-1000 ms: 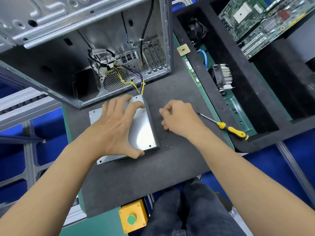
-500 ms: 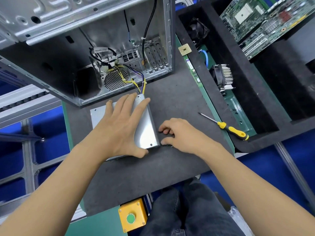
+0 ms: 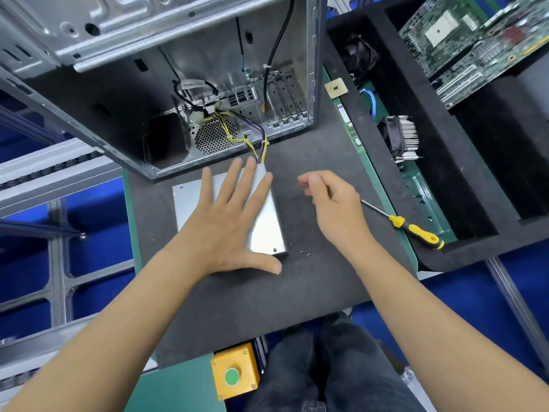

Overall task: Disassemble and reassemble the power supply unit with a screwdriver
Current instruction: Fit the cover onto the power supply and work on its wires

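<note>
My left hand (image 3: pixel 230 221) flat, fingers spread, pressing on power supply unit (image 3: pixel 265 221), which lies on dark mat (image 3: pixel 237 307) before open case (image 3: pixel 178 93). My right hand (image 3: pixel 332 203) raised beside it, fingertips pinched together; cannot tell if holding screw. Loose screws (image 3: pixel 303 253) near unit corner. Screwdriver (image 3: pixel 407 226) lies apart, right.

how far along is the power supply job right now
Done, by the look of it: the power supply unit lies out of the computer case on the mat, its wires still running inside, and loose screws lie beside it. In hand: the left hand presses flat on the unit; the right hand hovers with fingers pinched, contents too small to tell. Left: the screwdriver lies untouched, so the screws still need driving.
</note>
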`<action>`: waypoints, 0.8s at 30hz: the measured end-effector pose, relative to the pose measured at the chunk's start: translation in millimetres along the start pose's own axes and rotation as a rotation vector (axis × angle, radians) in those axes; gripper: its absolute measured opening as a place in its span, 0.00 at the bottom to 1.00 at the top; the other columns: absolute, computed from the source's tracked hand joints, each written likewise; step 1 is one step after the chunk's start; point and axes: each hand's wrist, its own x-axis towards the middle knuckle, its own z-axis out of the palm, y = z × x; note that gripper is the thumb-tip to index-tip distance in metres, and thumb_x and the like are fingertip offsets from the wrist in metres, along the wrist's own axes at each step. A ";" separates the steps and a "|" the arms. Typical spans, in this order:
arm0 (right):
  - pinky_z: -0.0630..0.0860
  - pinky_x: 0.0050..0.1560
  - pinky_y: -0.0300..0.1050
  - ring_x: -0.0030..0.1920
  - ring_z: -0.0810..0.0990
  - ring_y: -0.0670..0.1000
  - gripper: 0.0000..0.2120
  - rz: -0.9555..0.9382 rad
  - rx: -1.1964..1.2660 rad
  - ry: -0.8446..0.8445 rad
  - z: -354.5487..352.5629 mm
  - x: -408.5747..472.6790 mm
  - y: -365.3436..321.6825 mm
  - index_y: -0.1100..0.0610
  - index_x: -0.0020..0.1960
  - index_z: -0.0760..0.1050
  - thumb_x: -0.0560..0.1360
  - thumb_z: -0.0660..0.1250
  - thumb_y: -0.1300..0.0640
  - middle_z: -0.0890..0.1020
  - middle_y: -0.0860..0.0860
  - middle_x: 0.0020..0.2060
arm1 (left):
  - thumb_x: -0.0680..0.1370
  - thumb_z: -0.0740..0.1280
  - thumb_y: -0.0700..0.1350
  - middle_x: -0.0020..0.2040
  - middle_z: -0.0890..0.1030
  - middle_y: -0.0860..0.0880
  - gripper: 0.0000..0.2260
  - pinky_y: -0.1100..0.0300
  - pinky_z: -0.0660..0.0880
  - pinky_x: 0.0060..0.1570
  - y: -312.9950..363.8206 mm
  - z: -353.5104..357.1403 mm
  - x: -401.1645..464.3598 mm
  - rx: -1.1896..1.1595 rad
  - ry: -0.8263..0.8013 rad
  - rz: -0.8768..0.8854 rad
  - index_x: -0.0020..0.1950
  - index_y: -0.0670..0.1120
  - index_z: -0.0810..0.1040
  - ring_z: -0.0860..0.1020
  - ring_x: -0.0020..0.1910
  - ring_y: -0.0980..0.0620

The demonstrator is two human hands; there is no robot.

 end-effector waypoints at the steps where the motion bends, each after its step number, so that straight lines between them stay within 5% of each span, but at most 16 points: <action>1: 0.74 0.47 0.31 0.47 0.80 0.40 0.10 -0.003 -0.018 0.001 -1.4 1.2 1.0 0.45 0.51 0.80 0.82 0.60 0.52 0.83 0.40 0.46 | 0.58 0.39 0.86 0.80 0.38 0.37 0.64 0.28 0.46 0.72 1.1 1.8 1.0 -0.023 0.006 -0.006 0.81 0.43 0.39 0.38 0.79 0.37; 6: 0.72 0.46 0.26 0.46 0.78 0.37 0.06 0.018 -0.198 -0.199 -5.8 -2.4 16.0 0.50 0.55 0.80 0.79 0.68 0.54 0.82 0.43 0.47 | 0.59 0.52 0.84 0.79 0.35 0.37 0.62 0.35 0.45 0.75 -5.5 0.9 0.9 -0.107 -0.005 -0.023 0.80 0.50 0.33 0.37 0.79 0.37; 11: 0.68 0.54 0.35 0.53 0.72 0.45 0.09 -0.066 -0.549 -0.406 -17.4 -13.1 25.9 0.50 0.57 0.79 0.76 0.71 0.55 0.77 0.44 0.49 | 0.54 0.61 0.75 0.74 0.59 0.38 0.61 0.41 0.60 0.67 -6.3 -7.5 4.1 -0.040 0.047 -0.038 0.81 0.48 0.51 0.61 0.70 0.35; 17: 0.64 0.63 0.42 0.58 0.67 0.47 0.22 -0.084 -0.700 -0.532 -17.8 -24.0 28.2 0.47 0.62 0.77 0.70 0.75 0.44 0.71 0.43 0.52 | 0.53 0.61 0.76 0.75 0.55 0.39 0.61 0.40 0.58 0.67 -14.0 -1.6 12.3 -0.069 0.050 -0.147 0.81 0.52 0.47 0.58 0.70 0.35; 24: 0.64 0.56 0.47 0.54 0.71 0.50 0.08 -0.226 -0.797 -0.343 2.8 -29.9 33.3 0.49 0.54 0.81 0.77 0.70 0.49 0.73 0.43 0.45 | 0.50 0.51 0.88 0.80 0.36 0.43 0.67 0.35 0.42 0.74 -25.0 0.9 13.4 -0.200 -0.048 -0.159 0.78 0.56 0.30 0.40 0.79 0.39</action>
